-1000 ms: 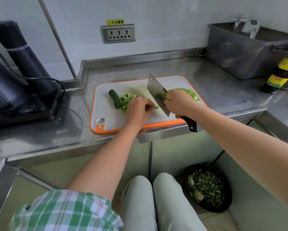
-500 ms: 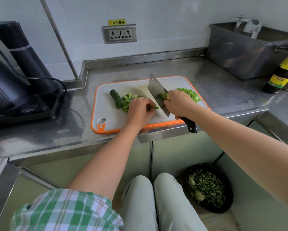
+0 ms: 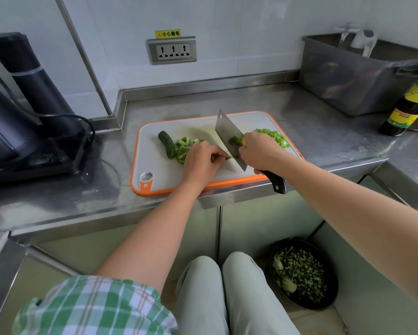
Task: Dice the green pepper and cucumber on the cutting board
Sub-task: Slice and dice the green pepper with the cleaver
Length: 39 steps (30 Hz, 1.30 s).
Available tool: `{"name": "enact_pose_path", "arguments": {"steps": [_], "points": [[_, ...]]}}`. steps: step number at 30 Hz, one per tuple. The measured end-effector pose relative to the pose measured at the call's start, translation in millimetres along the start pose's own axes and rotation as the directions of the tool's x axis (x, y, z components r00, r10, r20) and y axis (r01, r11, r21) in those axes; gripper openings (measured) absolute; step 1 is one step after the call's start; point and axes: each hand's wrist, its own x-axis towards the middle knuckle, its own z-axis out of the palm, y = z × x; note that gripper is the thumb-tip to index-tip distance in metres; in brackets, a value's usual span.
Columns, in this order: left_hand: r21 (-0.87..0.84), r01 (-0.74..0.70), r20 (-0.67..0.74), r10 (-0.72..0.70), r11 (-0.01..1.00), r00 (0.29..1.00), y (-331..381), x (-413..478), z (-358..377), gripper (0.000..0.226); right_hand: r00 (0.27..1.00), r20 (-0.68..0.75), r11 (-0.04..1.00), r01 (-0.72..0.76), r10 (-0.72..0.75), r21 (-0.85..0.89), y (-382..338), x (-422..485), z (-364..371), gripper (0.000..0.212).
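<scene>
A white cutting board with an orange rim (image 3: 154, 165) lies on the steel counter. On its left lie a dark green cucumber (image 3: 166, 144) and several green pepper pieces (image 3: 183, 147). My left hand (image 3: 200, 160) pinches a strip of pepper against the board, right beside the blade. My right hand (image 3: 260, 151) grips the cleaver (image 3: 228, 137) by its black handle, with the blade edge down on the board. A heap of diced pepper (image 3: 274, 137) sits at the board's far right, behind my right hand.
A black appliance (image 3: 21, 122) with a cable stands at the left. A grey plastic tub (image 3: 358, 73) and a dark sauce bottle (image 3: 408, 107) stand at the right. A wall socket (image 3: 172, 50) is behind. A black bowl of chopped greens (image 3: 302, 274) sits on the floor.
The hands and the cleaver stay at the same spot on the board; only the camera has shifted slightly.
</scene>
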Motion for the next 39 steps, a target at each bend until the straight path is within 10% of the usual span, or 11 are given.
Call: {"name": "enact_pose_path", "arguments": {"steps": [39], "points": [[0.016, 0.033, -0.032, -0.033, 0.999, 0.999, -2.8, -3.3, 0.8, 0.006, 1.000, -0.004, 1.000, 0.006, -0.006, -0.012, -6.2, -0.1, 8.2, 0.008]]}}
